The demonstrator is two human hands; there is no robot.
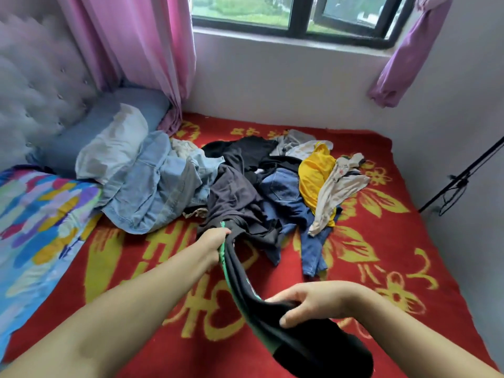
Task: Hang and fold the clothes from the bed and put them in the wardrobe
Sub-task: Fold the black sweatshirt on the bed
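Both hands were clamped on one black garment with a green edge (240, 293), which stretched as a taut band between them above the bed (395, 263). The left hand (214, 238) reached out farthest, its fingers curled round the garment's far end just where it left the heap of clothes (259, 186). The right hand (311, 302) was nearer the body and to the right, thumb and fingers pinching the bunched black cloth; below that hand the garment's loose end hung toward the lower edge of the view. The two hands were well apart, joined only by the cloth. Beyond the left hand the heap held dark shirts, blue jeans (289, 197), a yellow top (316, 173) and a pale cream piece (335, 189). To the left of the left hand lay a light denim garment (158, 186) against a white pillow (114, 145). The red blanket with yellow patterns spread under both hands
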